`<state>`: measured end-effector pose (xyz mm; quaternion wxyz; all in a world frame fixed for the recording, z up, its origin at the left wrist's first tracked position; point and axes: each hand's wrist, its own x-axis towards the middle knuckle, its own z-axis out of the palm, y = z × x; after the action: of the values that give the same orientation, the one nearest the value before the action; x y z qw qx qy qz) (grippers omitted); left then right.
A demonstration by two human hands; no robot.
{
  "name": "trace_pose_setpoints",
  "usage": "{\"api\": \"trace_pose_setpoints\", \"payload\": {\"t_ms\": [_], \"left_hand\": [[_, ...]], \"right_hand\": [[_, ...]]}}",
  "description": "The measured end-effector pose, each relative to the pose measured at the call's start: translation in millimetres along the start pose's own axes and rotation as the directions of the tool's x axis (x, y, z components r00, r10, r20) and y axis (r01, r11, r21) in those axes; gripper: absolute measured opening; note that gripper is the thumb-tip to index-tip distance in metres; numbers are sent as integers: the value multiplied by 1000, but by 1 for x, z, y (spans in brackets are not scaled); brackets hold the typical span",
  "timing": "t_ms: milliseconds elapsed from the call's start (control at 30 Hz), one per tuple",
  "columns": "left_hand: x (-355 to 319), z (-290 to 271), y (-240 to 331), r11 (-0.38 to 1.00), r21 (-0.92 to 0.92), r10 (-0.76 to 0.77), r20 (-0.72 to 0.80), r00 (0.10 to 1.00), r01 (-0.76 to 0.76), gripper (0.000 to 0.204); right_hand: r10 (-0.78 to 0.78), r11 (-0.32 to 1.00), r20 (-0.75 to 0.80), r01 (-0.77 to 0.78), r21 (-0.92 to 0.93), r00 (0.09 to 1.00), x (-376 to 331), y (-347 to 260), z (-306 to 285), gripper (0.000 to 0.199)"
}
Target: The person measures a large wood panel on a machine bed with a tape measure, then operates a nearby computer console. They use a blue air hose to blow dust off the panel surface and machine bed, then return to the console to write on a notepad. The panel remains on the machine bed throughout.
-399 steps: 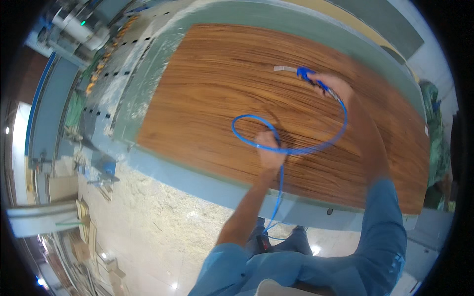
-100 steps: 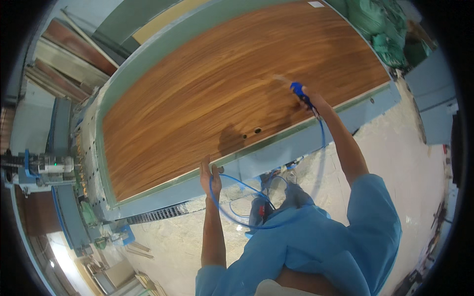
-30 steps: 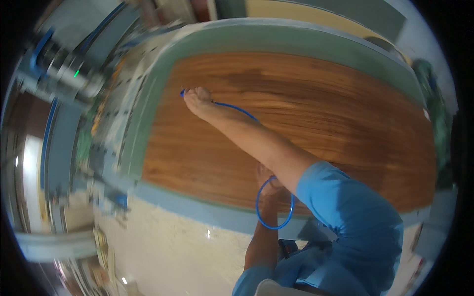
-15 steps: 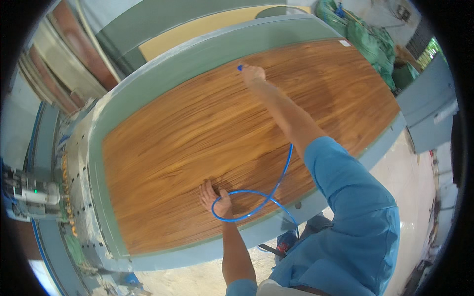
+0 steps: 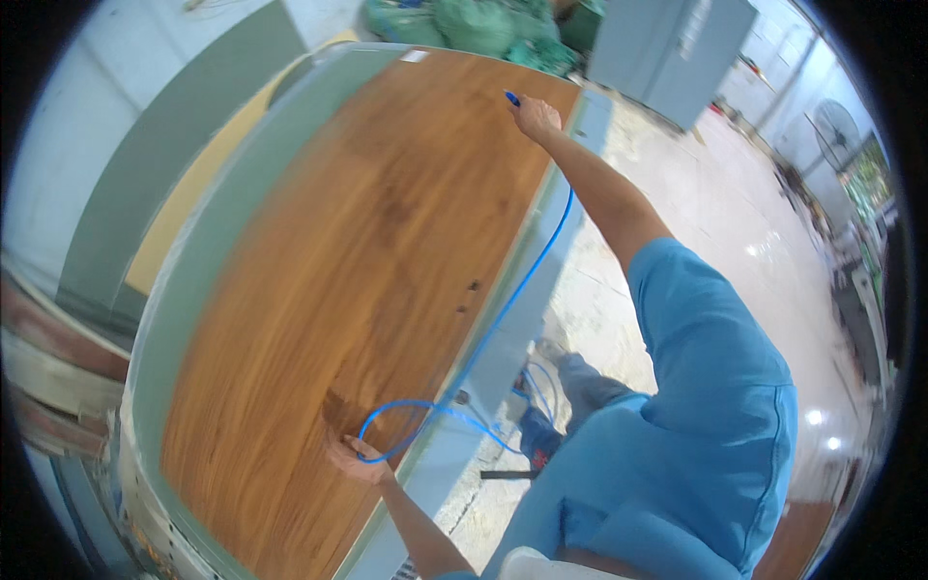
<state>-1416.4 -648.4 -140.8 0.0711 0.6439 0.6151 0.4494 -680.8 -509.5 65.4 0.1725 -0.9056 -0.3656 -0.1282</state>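
My right hand (image 5: 537, 118) is closed around a blue air blow gun (image 5: 512, 99), held over the far right part of a brown wood-grain board (image 5: 416, 193). Most of the gun is hidden in the fist; only its blue end shows. A blue air hose (image 5: 503, 314) runs from near that arm back along the board's right edge, then loops by my left hand (image 5: 360, 461). That hand rests on the near part of the board with fingers apart. The hose crosses it near the thumb, and it does not seem to grip it.
Under the board lies a green surface (image 5: 227, 246) on a pale table with a light blue-grey side (image 5: 454, 464). Curved green and yellow panels (image 5: 179, 217) lean at the left. Green sacks (image 5: 474, 27) and a grey cabinet (image 5: 667, 58) stand at the far end. A fan (image 5: 836, 130) is at right.
The view has turned to the right. My right hand has moved with the air blow gun toward the board's far right edge. My left hand stays on the board, and the hose is drawn straighter.
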Motion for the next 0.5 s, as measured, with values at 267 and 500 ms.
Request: {"api": "trace_pose_setpoints", "payload": {"t_ms": [267, 500], "left_hand": [[-124, 59, 179, 959, -284, 111, 443, 890, 21, 39], [-188, 114, 293, 974, -168, 220, 549, 806, -152, 32]], "right_hand": [[-455, 779, 852, -348, 522, 260, -81, 194, -84, 54], [-91, 624, 665, -478, 618, 741, -44, 397, -112, 56]]}}
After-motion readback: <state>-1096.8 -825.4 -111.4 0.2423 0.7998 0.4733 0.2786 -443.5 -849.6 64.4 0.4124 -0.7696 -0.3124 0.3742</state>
